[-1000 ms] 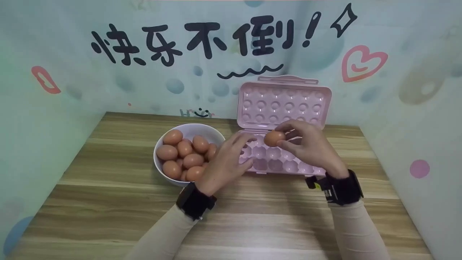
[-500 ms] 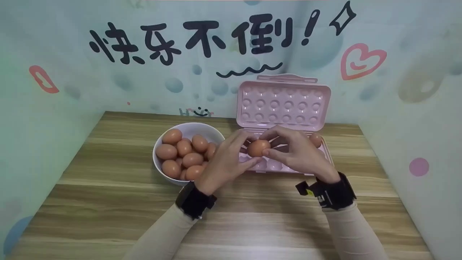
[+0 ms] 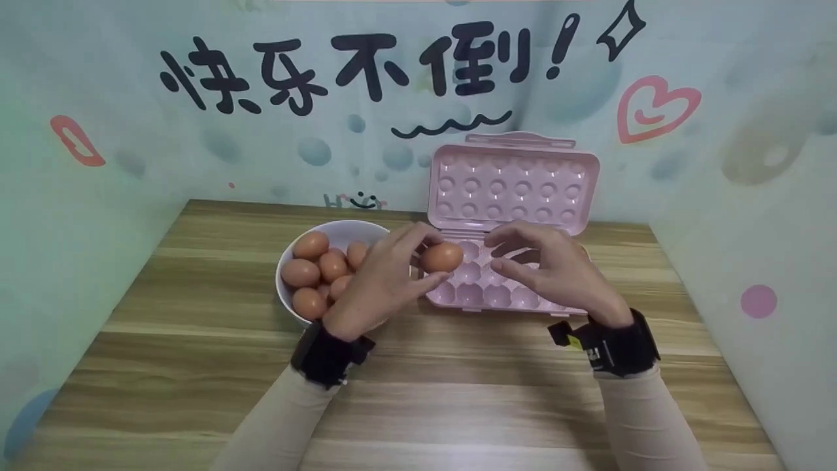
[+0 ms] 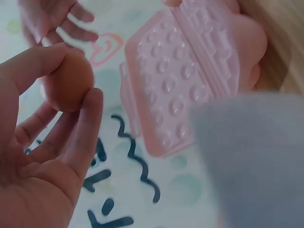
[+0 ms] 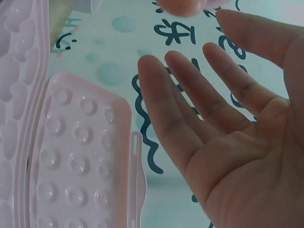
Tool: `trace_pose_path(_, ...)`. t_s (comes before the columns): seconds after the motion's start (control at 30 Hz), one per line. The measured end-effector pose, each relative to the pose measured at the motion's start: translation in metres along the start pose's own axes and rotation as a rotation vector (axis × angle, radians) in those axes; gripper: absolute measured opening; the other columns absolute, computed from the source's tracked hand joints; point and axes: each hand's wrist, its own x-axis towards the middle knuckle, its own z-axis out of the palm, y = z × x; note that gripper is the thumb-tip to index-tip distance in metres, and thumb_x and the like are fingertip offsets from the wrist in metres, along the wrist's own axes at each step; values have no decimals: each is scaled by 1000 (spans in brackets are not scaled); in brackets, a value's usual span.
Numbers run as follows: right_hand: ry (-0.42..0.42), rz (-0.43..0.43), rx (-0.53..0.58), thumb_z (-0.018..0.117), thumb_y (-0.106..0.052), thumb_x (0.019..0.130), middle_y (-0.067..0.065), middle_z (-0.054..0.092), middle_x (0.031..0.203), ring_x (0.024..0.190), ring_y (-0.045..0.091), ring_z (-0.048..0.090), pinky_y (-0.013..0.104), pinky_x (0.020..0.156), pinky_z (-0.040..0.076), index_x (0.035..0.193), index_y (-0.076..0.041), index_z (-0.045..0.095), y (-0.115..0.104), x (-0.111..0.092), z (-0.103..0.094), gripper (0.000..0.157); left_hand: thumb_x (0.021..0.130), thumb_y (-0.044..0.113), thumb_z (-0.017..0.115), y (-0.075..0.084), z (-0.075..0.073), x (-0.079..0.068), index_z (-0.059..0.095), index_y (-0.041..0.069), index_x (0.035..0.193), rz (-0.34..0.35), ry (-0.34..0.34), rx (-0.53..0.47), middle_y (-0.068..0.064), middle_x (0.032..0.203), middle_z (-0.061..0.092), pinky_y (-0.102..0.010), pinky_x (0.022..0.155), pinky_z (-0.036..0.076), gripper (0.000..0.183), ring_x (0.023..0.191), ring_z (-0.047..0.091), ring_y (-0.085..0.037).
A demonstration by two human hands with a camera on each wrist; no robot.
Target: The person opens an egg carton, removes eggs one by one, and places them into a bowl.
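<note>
Between the left thumb and fingers sits a brown egg [image 3: 442,258], held above the left end of a pink egg box [image 3: 497,296]. The left hand [image 3: 382,278] covers part of a white bowl [image 3: 353,228] that is heaped with brown eggs [image 3: 310,245]. In the left wrist view, thumb and fingertips pinch the egg [image 4: 72,80] at its sides. Nothing is in the right hand [image 3: 556,268], whose fingers are spread and slightly bent over the box's right half, hiding its back right cups. The right wrist view shows a bare palm [image 5: 232,156].
The box's lid [image 3: 513,186] stands open and leans back near the patterned backdrop [image 3: 261,163]. Rows of round cups line its base. Box and bowl stand side by side on a wood-grain table [image 3: 418,399], with backdrop walls at left and right.
The right hand brought the egg leftward to the left hand and let go, then drew back to the right. Now the left hand grips the egg and has shifted left, over the bowl's edge.
</note>
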Motion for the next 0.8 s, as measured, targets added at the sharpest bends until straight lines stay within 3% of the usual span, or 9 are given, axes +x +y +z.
trace_pose_path(0.3,52,17,-74,76,-14,99,1,74,121,108,20,74,29,90,61,125,-9,73,9,-2,-18,26,91,20,81,-16,-62,0,65,14,122,-138,-63,51,-1,119,66,-38,92,53,35,105,63,-20)
trace_pose_path(0.43,57,25,-74,76,-12,99,1,74,120,108,18,73,28,90,61,123,-9,74,11,-5,-23,24,90,16,82,-30,-82,4,65,11,120,-164,-99,87,-5,116,67,-41,89,51,35,102,61,-24)
trace_pose_path(0.57,57,17,-88,75,-11,99,1,74,120,107,18,73,28,91,61,122,-9,75,13,-7,-26,22,90,14,81,-53,-92,8,65,11,115,-236,-163,98,-6,106,64,-40,85,47,31,98,57,-26)
trace_pose_path(0.8,58,44,-115,75,-10,99,4,74,120,108,23,74,27,90,61,122,-9,75,16,-11,-30,23,93,12,77,-87,-95,16,64,7,115,-320,-300,149,-11,106,64,-44,89,47,26,101,56,-30)
